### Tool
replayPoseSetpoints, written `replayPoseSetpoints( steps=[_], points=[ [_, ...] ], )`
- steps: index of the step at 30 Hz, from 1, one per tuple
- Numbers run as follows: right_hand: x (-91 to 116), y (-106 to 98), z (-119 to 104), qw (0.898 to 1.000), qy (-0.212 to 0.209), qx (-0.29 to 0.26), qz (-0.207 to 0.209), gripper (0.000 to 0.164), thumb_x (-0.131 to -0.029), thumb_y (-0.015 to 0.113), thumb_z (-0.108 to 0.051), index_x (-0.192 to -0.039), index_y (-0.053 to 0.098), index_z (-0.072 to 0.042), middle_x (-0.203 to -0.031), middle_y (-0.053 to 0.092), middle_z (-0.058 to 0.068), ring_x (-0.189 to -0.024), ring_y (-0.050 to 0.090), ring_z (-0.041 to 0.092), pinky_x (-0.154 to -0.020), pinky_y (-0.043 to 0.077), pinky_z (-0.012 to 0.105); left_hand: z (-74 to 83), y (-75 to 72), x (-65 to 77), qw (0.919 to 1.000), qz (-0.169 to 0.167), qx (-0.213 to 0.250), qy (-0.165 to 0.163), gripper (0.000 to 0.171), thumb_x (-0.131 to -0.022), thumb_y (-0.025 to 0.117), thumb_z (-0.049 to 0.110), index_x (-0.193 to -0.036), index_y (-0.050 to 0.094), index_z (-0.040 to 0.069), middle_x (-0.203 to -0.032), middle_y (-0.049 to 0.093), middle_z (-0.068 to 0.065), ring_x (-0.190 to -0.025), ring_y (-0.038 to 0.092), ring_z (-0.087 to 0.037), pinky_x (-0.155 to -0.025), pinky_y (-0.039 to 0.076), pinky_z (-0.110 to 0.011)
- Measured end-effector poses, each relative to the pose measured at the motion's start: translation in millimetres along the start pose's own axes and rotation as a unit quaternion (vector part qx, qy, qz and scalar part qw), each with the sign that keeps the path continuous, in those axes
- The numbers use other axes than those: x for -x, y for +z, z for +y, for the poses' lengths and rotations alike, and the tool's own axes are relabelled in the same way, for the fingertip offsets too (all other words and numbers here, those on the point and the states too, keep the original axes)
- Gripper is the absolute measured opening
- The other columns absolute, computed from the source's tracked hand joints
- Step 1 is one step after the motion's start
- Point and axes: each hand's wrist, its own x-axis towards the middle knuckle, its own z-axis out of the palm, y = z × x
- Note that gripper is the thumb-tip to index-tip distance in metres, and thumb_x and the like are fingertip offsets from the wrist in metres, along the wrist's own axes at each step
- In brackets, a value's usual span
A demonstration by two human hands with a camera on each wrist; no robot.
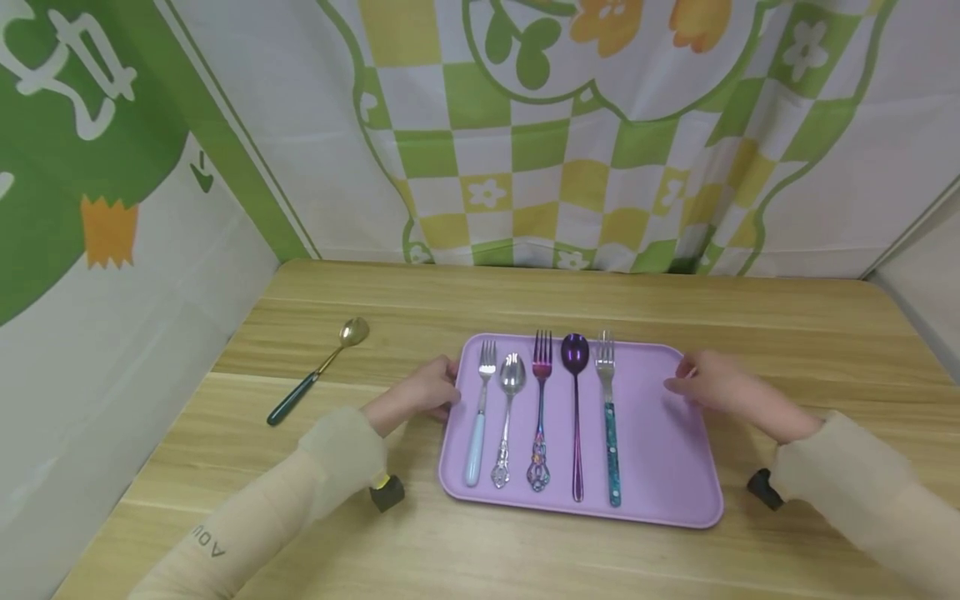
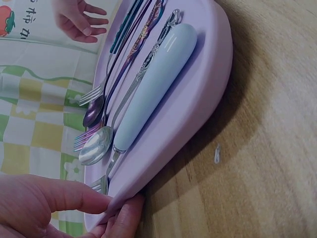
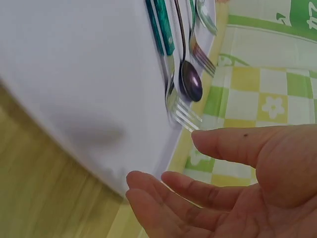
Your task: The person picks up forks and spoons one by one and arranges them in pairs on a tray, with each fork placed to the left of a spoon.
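Note:
A light purple tray (image 1: pixel 667 450) lies on the table with cutlery set side by side on it. From left to right are a fork with a pale blue handle (image 1: pixel 475 450), an ornate silver spoon (image 1: pixel 513 375), a purple-pink fork (image 1: pixel 542 367), a long purple spoon (image 1: pixel 575 354) and a fork with a teal handle (image 1: pixel 612 450). My left hand (image 1: pixel 427 390) pinches the tray's left rim between thumb and fingers, as the left wrist view shows. Over the tray's upper right corner is my right hand (image 1: pixel 712 383), thumb and fingers spread apart, holding nothing.
Left of the tray, a gold spoon with a dark green handle (image 1: pixel 292 400) lies slantwise on the wooden table (image 1: pixel 375 550). A patterned green, white and yellow curtain (image 1: pixel 480 150) hangs behind the table's back edge, and another printed cloth (image 1: pixel 202 333) covers the left side.

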Motion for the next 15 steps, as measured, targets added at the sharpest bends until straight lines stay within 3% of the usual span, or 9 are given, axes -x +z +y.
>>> replayPoseSetpoints(
  steps=[7, 11, 15],
  points=[
    [3, -5, 13, 0.999, 0.001, 0.023, 0.022, 0.047, -0.093, 0.058, -0.022, -0.109, 0.052, 0.021, -0.082, 0.066, 0.021, -0.070, 0.061, 0.022, -0.058, 0.053, 0.029, -1.0, -0.1, 0.3, 1.0000, 0.001, 0.008, 0.002, 0.047, -0.078, 0.053, -0.010, -0.124, 0.043, -0.016, -0.121, 0.056, -0.032, -0.098, 0.067, -0.042, -0.073, 0.066, -0.036],
    [5, -3, 18, 1.000, 0.010, -0.001, 0.018, 0.049, -0.094, 0.057, -0.022, -0.113, 0.049, 0.022, -0.071, 0.062, 0.012, -0.061, 0.058, 0.016, -0.053, 0.052, 0.026, -1.3, 0.5, 0.1, 1.0000, 0.001, 0.009, 0.001, 0.047, -0.078, 0.053, -0.010, -0.124, 0.044, -0.015, -0.121, 0.056, -0.032, -0.098, 0.067, -0.041, -0.073, 0.066, -0.035],
    [3, -1, 25, 1.000, 0.014, -0.019, 0.015, 0.048, -0.094, 0.057, -0.021, -0.112, 0.050, 0.024, -0.070, 0.063, 0.011, -0.060, 0.059, 0.015, -0.054, 0.055, 0.028, -1.4, 0.1, 0.3, 1.0000, 0.001, 0.006, 0.001, 0.047, -0.078, 0.053, -0.010, -0.124, 0.044, -0.015, -0.120, 0.056, -0.032, -0.097, 0.067, -0.041, -0.072, 0.066, -0.035]
  ],
)
